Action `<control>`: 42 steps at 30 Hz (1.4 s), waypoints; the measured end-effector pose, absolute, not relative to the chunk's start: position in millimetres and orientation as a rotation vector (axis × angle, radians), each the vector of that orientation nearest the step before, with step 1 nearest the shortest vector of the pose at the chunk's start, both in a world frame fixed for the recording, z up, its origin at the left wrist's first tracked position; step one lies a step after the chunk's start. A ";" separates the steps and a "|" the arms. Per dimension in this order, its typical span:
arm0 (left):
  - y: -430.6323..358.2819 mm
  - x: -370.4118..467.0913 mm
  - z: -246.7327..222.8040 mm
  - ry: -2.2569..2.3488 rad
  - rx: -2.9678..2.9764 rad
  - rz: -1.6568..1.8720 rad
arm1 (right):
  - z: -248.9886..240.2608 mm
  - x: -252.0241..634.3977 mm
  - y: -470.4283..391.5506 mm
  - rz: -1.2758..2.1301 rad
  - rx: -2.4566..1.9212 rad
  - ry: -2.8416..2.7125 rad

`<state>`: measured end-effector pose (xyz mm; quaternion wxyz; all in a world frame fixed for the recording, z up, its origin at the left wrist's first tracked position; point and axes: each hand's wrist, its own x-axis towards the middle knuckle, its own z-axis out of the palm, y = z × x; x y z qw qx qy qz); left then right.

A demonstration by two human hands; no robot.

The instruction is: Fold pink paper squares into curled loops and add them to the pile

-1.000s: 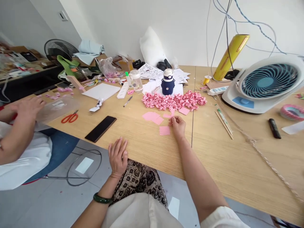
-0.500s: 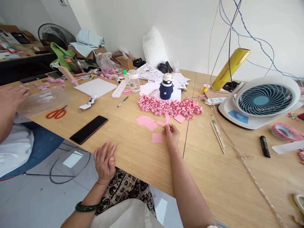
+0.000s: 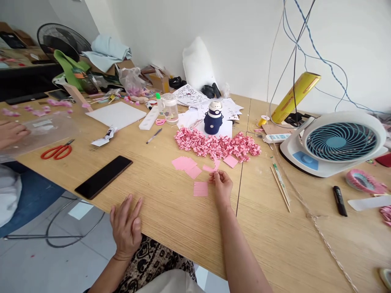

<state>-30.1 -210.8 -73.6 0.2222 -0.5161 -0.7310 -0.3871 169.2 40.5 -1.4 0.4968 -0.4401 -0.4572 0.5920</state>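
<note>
My right hand [image 3: 222,190] rests on the table with thumb and fingers pinched on a small pink paper piece [image 3: 216,164]. Left of it lies a pink paper square [image 3: 200,189] marked with fine parallel lines. Several plain pink paper squares [image 3: 184,163] are fanned out just beyond, and a single pink square [image 3: 230,162] lies farther right. Behind these spreads a heap of crinkled pink paper pieces [image 3: 203,143]. At the table's near edge my left hand [image 3: 126,228] lies with fingers stretched out, holding nothing.
A black phone [image 3: 104,176] and red-handled scissors [image 3: 57,151] lie to the left, near another person's hand [image 3: 12,134]. A navy bottle [image 3: 213,122] stands behind the heap. On the right are wooden sticks [image 3: 280,189], a white fan [image 3: 332,142] and a black marker [image 3: 339,201].
The camera view has shifted a little, so the table things sit lower and those at left farther left. My right hand keeps its pinch; the other person's hand shows less.
</note>
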 end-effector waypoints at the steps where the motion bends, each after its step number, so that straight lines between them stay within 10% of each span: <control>1: -210.6 -29.8 -73.3 -2.024 -1.428 -1.067 | -1.1 169.5 40.3 1.432 -1.066 -1.112; 25: -209.7 -41.7 -19.8 -1.995 -1.463 -1.140 | 1.4 171.1 37.3 1.446 -1.083 -1.187; 42: 5.4 10.3 34.0 -2.744 -2.132 -2.220 | 12.2 170.8 41.2 1.359 -1.119 -1.313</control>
